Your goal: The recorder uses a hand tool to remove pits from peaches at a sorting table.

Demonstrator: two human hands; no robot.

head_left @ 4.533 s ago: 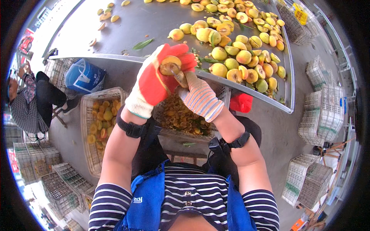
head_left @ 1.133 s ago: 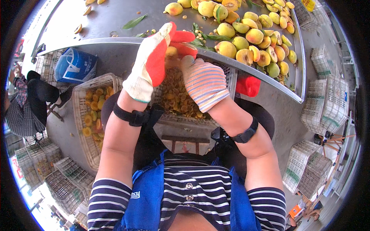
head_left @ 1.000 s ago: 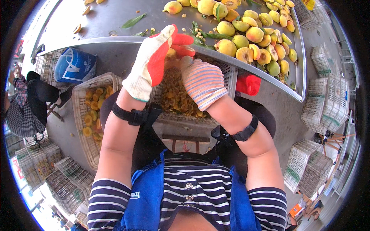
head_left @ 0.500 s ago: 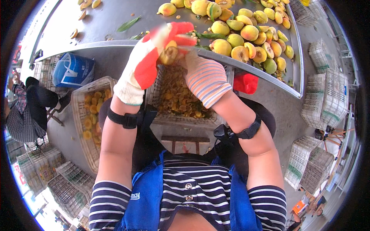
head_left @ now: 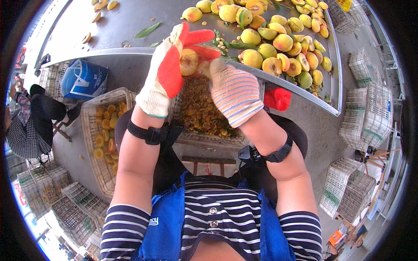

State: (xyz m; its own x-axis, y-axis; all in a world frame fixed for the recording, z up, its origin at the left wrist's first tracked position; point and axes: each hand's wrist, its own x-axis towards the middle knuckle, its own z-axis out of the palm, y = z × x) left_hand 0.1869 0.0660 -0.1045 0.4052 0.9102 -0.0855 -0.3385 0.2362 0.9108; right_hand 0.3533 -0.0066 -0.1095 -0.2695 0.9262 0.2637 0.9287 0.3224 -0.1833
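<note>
Grey metal desk (head_left: 130, 17) strewn with peaches (head_left: 283, 42) | left hand (head_left: 167, 71), red-palmed glove, grip clamped on halved peach (head_left: 189, 61) | right hand (head_left: 233, 89) at 3 o'clock, fingers closed touching the fruit | crate of pits (head_left: 200, 108) at 6 o'clock below.

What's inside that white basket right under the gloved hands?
The white basket holds a heap of small brownish-yellow fruit pits and scraps. Its upper part is covered by the left hand and right hand.

Blue plastic bag (head_left: 83, 79) w/ white print, floor left, beside crate (head_left: 101, 143).
</note>
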